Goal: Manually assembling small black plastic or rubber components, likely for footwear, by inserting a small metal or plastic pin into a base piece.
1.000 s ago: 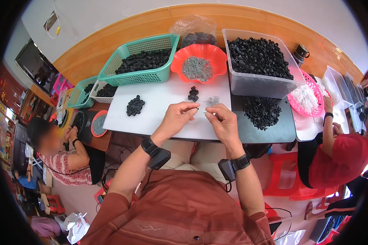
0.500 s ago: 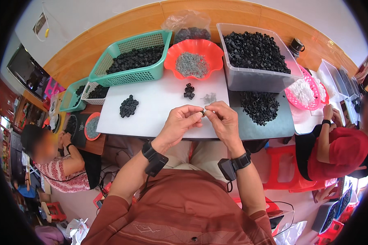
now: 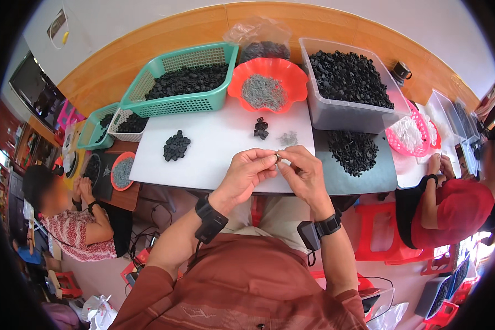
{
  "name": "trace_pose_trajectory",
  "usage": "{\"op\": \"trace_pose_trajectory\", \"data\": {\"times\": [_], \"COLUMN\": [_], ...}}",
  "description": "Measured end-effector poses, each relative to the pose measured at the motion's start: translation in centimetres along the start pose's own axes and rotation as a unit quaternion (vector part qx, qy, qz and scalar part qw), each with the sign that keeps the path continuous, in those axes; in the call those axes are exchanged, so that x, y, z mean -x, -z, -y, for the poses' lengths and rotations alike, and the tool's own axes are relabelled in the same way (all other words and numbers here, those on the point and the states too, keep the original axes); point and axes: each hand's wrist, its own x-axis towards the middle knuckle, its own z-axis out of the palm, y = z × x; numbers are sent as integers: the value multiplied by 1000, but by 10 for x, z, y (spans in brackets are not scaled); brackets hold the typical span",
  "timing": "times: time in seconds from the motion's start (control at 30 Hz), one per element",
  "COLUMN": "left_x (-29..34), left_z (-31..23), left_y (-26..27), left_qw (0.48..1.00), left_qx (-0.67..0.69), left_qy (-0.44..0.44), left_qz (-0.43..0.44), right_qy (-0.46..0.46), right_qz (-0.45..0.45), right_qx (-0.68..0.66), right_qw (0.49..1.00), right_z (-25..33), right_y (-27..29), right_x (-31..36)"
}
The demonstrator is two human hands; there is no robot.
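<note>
Over the front edge of the white work surface, my left hand (image 3: 248, 174) and my right hand (image 3: 303, 175) meet fingertip to fingertip. Both are closed in a pinch around one small dark part (image 3: 277, 158), mostly hidden by the fingers. Just beyond them lie a little heap of thin grey metal pieces (image 3: 287, 138) and a small cluster of black plastic parts (image 3: 261, 128). Farther left on the same board is a rounded pile of black parts (image 3: 176, 146). A larger heap of black plastic parts (image 3: 352, 153) spreads on the dark tabletop at the right.
Along the back stand a green basket (image 3: 176, 104), a red scalloped bowl (image 3: 297, 82) of grey metal pieces and a clear bin (image 3: 344, 114) of black parts. A dark mug (image 3: 401, 72) is behind. People work at the left (image 3: 82, 231) and right (image 3: 451, 203).
The whole view has shifted slightly. My hands stay together in their pinch, and the right fingers have turned a little around the small part.
</note>
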Motion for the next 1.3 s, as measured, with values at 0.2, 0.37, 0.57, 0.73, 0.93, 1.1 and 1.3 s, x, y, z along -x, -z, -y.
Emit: {"op": "trace_pose_trajectory", "data": {"times": [0.2, 0.37, 0.57, 0.73, 0.93, 1.1, 1.3], "left_x": [2, 5, 2, 0, -1, 2, 3], "left_z": [-3, -7, -7, -7, -6, -6, -6], "left_y": [0, -4, -2, -1, 0, -3, -6], "left_qw": [1000, 999, 998, 998, 997, 995, 994], "left_qx": [-28, -42, -41, -34, 7, 51, 63], "left_qy": [8, 17, 31, 45, 66, 79, 82], "left_qz": [9, 15, 21, 20, 39, 34, 37], "right_qy": [1, 16, 7, 16, 1, 0, 17], "right_qz": [7, -8, -2, -6, -3, -15, -42], "right_qx": [3, 3, 7, 0, -20, -16, -21], "right_qw": [1000, 1000, 1000, 1000, 1000, 1000, 999], "right_z": [1, -3, 2, 0, 1, -1, -4], "right_y": [-2, -3, -2, -3, -2, -2, -4], "right_x": [2, 3, 2, 2, 3, 4, 5]}}
